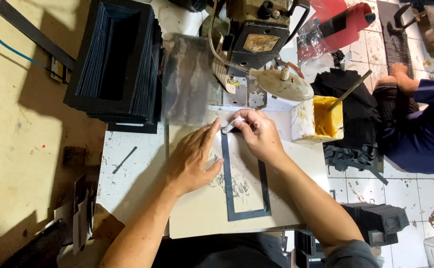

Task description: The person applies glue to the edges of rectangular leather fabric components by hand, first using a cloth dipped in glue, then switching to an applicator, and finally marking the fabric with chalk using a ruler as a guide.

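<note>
Frame strip, thin, dark and rectangular, is lying flat on the pale worktop. Left hand is resting open, fingers spread, pressing beside its left edge. Right hand is pinching a small white tool at the top corner. Yellow glue tub is sitting just right; stacked dark frames are lying upper left
</note>
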